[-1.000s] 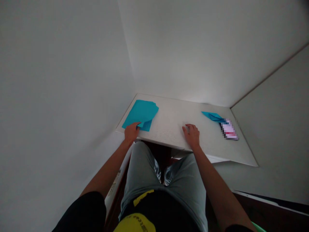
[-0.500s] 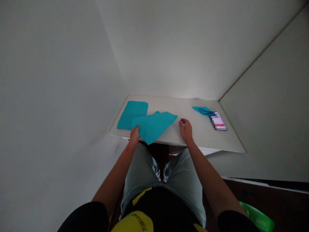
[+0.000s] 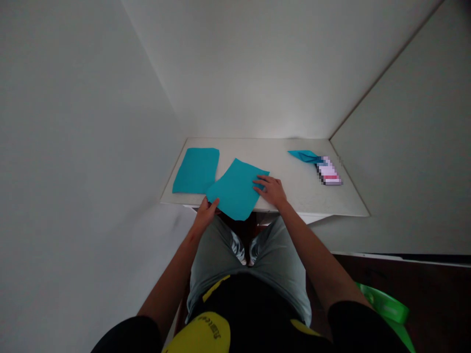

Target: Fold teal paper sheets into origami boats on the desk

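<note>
Blue paper sheet [image 3: 237, 189] is laid at the near edge of the white surface [image 3: 294, 196], between both hands, long axis apparently slanted near-left to far-right. A flat blue paper stack [image 3: 196, 170] is seen just left. The sheet's near-left corner is pinched by the left hand [image 3: 206, 212]; its right edge is pressed by the right hand [image 3: 271, 189], fingers spread flat. Thin, matte, rectangular. A folded blue piece [image 3: 303, 156] is set far right.

Teal paper sheet [image 3: 237, 189], teal stack [image 3: 196, 170], white table [image 3: 294, 196].

My white tabletop [image 3: 294, 198], teal paper sheet [image 3: 237, 189] overhanging near edge, teal paper stack [image 3: 196, 170] left, folded teal paper piece [image 3: 304, 156] far right
</note>
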